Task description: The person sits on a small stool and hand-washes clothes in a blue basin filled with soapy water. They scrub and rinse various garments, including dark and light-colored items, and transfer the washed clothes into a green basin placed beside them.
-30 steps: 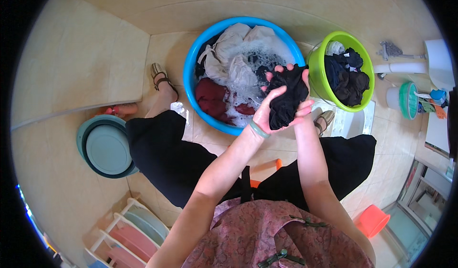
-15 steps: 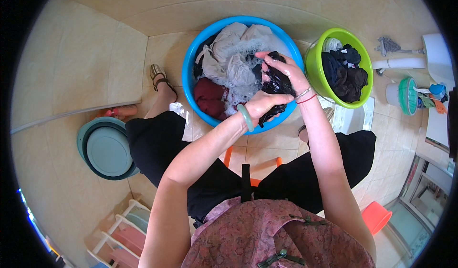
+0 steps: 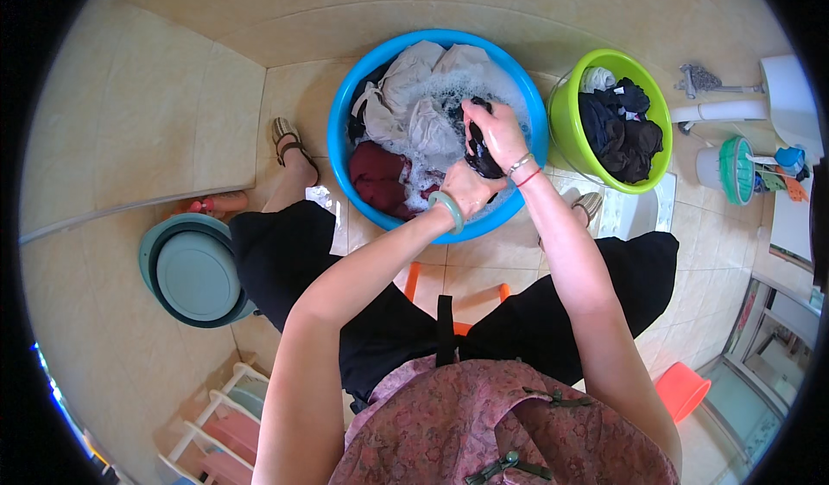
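Over the right side of a blue tub point(image 3: 342, 174), both my hands grip a wet black garment point(image 3: 484, 158). My left hand point(image 3: 471, 189), below a pale green bangle, is closed on its lower end. Higher up, my right hand point(image 3: 499, 133) is wrapped round the upper part, fingers bent. The garment is bunched and shiny, so its exact kind does not show. Soapy water with white foam point(image 3: 462, 83) fills the tub around my hands. White cloth point(image 3: 416, 75) lies soaking at the far left of the tub, and a dark red cloth point(image 3: 377, 177) at the near left.
A lime green bucket point(image 3: 566, 131) of dark clothes stands right of the tub. A grey-green basin point(image 3: 194, 276) sits at the left by my knee. Orange stool legs point(image 3: 413, 282) show between my knees. A red bucket point(image 3: 682, 393) is at the lower right; a white shelf point(image 3: 216, 424) lower left.
Both hands have moved closer together and lower into the tub. The black garment, spread longer before, is now bunched between them. My right hand has turned over it.
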The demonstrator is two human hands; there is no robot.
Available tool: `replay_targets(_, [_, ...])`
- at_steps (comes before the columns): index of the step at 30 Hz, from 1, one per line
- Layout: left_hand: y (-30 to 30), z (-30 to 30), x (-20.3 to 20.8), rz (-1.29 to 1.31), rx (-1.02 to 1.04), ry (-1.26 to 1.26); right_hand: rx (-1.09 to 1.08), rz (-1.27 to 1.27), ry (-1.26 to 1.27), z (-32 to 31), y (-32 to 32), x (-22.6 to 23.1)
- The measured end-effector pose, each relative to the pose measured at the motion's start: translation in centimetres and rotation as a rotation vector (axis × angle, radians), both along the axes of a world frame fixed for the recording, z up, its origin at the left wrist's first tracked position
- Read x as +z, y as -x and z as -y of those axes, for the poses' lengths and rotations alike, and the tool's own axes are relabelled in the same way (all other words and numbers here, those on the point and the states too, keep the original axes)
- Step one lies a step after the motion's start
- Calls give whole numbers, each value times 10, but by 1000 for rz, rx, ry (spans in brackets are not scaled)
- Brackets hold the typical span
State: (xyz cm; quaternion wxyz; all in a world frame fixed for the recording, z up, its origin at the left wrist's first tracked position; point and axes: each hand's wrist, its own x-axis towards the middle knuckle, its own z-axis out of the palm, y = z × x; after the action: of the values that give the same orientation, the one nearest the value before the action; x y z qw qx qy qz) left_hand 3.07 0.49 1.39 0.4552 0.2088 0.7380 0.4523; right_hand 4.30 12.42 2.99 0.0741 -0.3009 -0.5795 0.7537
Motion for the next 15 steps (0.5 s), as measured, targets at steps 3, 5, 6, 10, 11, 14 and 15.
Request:
replay_targets(3, [-2, 0, -5, -91, 93, 58, -90, 143, -48, 4, 5, -26])
replay_targets(5, [-5, -3, -6, -126, 163, 32, -149, 152, -25, -4, 5, -42])
replay_targets(6, [-8, -8, -10, -139, 187, 9, -193, 121, -24, -19, 2, -63])
replay_targets(10, [12, -15, -7, 515, 279, -175, -165, 83, 74, -37, -29, -48])
replay_targets(11, [19, -18, -1, 696, 331, -202, -176, 28, 144, -43, -38, -42])
replay_targets(14, [29, -23, -11, 929, 380, -364, -293, 81, 128, -29, -50, -3])
replay_targets(15, [27, -32, -6, 951, 360, -372, -324, -9, 133, -39, -58, -1])
